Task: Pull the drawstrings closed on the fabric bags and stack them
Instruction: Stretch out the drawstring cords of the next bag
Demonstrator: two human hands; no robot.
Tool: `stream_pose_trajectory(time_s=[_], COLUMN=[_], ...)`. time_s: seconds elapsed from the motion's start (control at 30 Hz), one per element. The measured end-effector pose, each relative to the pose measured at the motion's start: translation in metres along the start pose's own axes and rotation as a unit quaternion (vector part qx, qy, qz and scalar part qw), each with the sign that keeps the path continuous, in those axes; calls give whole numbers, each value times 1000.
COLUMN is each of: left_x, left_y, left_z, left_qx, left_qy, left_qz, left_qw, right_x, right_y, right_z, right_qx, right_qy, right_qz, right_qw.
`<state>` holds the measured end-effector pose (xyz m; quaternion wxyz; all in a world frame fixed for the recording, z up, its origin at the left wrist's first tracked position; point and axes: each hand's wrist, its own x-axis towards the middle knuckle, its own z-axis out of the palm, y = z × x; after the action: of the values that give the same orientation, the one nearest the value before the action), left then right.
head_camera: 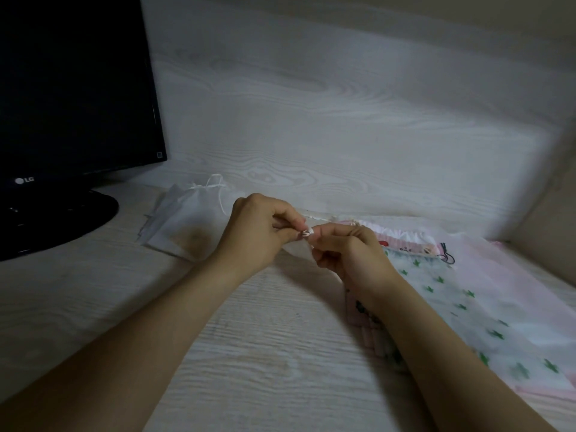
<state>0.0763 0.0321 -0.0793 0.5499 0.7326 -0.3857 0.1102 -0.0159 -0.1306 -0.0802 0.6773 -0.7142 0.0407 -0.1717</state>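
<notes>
My left hand (pixel 255 232) and my right hand (pixel 346 254) meet at the middle of the desk, and both pinch a thin white drawstring (pixel 306 234) between their fingertips. The string leads to the gathered mouth of a pink printed fabric bag (pixel 405 236) lying under and to the right of my right hand. A translucent bag with green star shapes (pixel 486 307) lies flat at the right, over a pale pink bag (pixel 536 275). At the left, a white bag (pixel 187 219) with its drawstring pulled tight rests on a small pile.
A black LG monitor (pixel 74 88) on a round base (pixel 62 219) stands at the left. The pale wood-grain desk (pixel 249 353) meets a wood-grain back panel (pixel 343 120), and a side wall rises at the right.
</notes>
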Motion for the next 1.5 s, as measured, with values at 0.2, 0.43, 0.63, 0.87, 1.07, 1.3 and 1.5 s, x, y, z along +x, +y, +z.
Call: stream_pose_trajectory(time_s=[0.2, 0.43, 0.63, 0.87, 1.07, 1.3, 1.5], left_x=[0, 0, -3, -1, 0, -3, 1], left_y=[-3, -5, -1, -3, -8, -1, 12], left_z=[2, 4, 3, 3, 7, 6, -5], left_qx=[-7, 13, 5, 24, 65, 125, 60], left_qy=[-27, -25, -29, 0, 14, -56, -26], left_qz=[28, 38, 42, 76, 130, 84, -66], left_qw=[999, 999, 999, 997, 989, 987, 996], right_x=[2, 3, 0, 2, 0, -1, 1], right_y=[1, 2, -1, 0, -2, -3, -3], right_z=[0, 0, 1, 0, 2, 3, -1], right_qx=[63, 83, 59, 58, 58, 52, 60], right_qy=[0, 7, 2, 24, 36, 49, 89], right_qz=[26, 41, 26, 23, 25, 27, 24], right_qw=[998, 996, 998, 998, 997, 997, 994])
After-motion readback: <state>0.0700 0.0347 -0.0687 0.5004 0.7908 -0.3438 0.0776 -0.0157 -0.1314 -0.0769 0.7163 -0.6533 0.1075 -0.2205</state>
